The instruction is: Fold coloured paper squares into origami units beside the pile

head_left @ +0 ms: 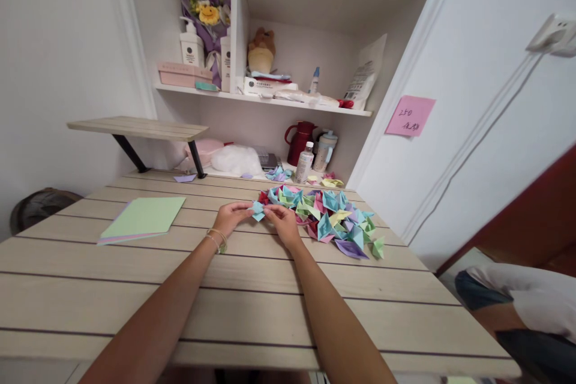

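At the middle of the wooden bench (135, 288), the left hand (231, 218) and right hand (283, 223) meet, each grip clamped on a small blue folded paper piece (258, 210) held between them. At three o'clock, just beside the right hand, lies a heap of folded paper pieces (333, 219) (blue, green, pink, yellow, purple). At nine o'clock, well apart, sits a stack of paper sheets (144, 218), green on top.
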`<action>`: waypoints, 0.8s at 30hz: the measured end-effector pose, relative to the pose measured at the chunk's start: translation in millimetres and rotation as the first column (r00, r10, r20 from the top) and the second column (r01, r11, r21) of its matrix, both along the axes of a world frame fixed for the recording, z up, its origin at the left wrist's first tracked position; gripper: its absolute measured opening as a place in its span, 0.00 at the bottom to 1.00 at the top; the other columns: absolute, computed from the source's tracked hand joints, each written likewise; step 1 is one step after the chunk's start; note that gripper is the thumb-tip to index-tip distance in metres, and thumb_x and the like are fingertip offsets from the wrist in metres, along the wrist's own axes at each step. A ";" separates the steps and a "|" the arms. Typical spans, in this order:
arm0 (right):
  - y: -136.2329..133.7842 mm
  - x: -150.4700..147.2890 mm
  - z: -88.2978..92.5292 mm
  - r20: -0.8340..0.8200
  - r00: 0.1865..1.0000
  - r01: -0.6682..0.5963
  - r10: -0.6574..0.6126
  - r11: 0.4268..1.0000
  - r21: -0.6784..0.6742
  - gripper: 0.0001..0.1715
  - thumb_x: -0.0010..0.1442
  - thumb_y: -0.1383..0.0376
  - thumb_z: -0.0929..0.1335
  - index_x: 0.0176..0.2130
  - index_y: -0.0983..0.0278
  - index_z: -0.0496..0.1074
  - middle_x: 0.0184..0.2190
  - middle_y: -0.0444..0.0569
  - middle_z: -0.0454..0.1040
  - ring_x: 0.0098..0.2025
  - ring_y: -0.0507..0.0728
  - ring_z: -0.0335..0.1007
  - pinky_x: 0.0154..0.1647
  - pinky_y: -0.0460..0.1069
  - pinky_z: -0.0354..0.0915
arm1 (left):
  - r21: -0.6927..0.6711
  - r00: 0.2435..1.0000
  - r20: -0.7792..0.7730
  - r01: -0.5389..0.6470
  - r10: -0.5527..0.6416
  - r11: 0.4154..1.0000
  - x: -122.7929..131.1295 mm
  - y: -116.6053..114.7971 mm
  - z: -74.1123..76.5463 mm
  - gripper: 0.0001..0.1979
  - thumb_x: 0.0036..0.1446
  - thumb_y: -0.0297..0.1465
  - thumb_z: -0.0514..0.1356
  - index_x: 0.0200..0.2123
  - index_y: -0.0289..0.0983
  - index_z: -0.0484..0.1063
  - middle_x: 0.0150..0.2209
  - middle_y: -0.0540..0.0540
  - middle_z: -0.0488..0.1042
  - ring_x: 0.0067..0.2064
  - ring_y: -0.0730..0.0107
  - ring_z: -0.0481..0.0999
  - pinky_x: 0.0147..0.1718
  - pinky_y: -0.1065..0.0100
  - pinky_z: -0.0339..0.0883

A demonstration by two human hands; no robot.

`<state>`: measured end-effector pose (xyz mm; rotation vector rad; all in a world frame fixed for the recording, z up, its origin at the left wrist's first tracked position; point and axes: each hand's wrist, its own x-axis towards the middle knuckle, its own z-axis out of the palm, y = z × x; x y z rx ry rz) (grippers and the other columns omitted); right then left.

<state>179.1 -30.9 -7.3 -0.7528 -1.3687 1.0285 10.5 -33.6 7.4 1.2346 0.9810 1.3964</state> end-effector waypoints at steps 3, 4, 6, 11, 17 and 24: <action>-0.7 0.9 1.7 0.021 0.999 0.027 -0.027 1.000 0.016 0.15 0.47 0.56 0.70 0.31 0.64 0.74 0.26 0.46 0.74 0.29 0.53 0.68 0.33 0.48 0.65 | 0.014 0.999 -0.035 -0.006 0.006 1.000 0.5 -0.5 0.8 0.18 0.31 0.34 0.70 0.30 0.32 0.77 0.32 0.43 0.78 0.33 0.66 0.76 0.38 0.66 0.69; -0.6 1.2 2.0 0.031 0.999 0.036 -0.036 0.999 0.017 0.14 0.47 0.56 0.70 0.30 0.64 0.74 0.25 0.46 0.74 0.28 0.53 0.68 0.32 0.48 0.65 | 0.017 0.999 -0.041 -0.015 0.016 1.000 0.9 -0.1 0.6 0.17 0.32 0.35 0.69 0.29 0.32 0.77 0.31 0.44 0.78 0.32 0.66 0.76 0.37 0.65 0.70; 0.0 1.4 1.9 0.047 0.998 0.049 -0.049 0.999 0.013 0.14 0.47 0.55 0.70 0.28 0.65 0.74 0.24 0.46 0.73 0.27 0.53 0.67 0.31 0.48 0.64 | 0.025 0.998 -0.058 -0.032 0.033 0.999 1.4 0.8 -0.3 0.16 0.34 0.36 0.68 0.27 0.32 0.77 0.28 0.45 0.78 0.29 0.67 0.75 0.35 0.65 0.70; 0.6 0.3 1.1 -0.002 0.999 0.054 -0.054 0.998 -0.037 0.16 0.46 0.55 0.70 0.30 0.65 0.74 0.24 0.47 0.74 0.27 0.53 0.68 0.31 0.48 0.65 | 0.052 0.994 -0.103 -0.022 0.028 0.998 2.1 1.4 -2.3 0.15 0.35 0.37 0.68 0.25 0.31 0.76 0.25 0.46 0.77 0.26 0.68 0.74 0.31 0.66 0.71; -0.6 -1.0 1.9 -0.091 0.996 -0.015 0.007 0.996 -0.083 0.23 0.44 0.56 0.72 0.39 0.65 0.74 0.29 0.49 0.76 0.31 0.55 0.71 0.36 0.50 0.67 | 0.052 1.000 0.002 -0.007 0.007 0.999 3.6 2.3 -3.9 0.19 0.33 0.35 0.69 0.30 0.30 0.74 0.30 0.42 0.77 0.31 0.66 0.76 0.33 0.65 0.72; -1.7 -1.9 2.3 -0.164 0.985 -0.068 0.045 0.988 -0.141 0.23 0.42 0.57 0.72 0.39 0.65 0.75 0.31 0.49 0.77 0.30 0.55 0.72 0.38 0.52 0.68 | 0.121 0.997 -0.060 -0.043 0.050 0.992 4.2 3.2 -5.2 0.15 0.35 0.37 0.68 0.26 0.31 0.75 0.28 0.44 0.78 0.30 0.66 0.76 0.36 0.64 0.71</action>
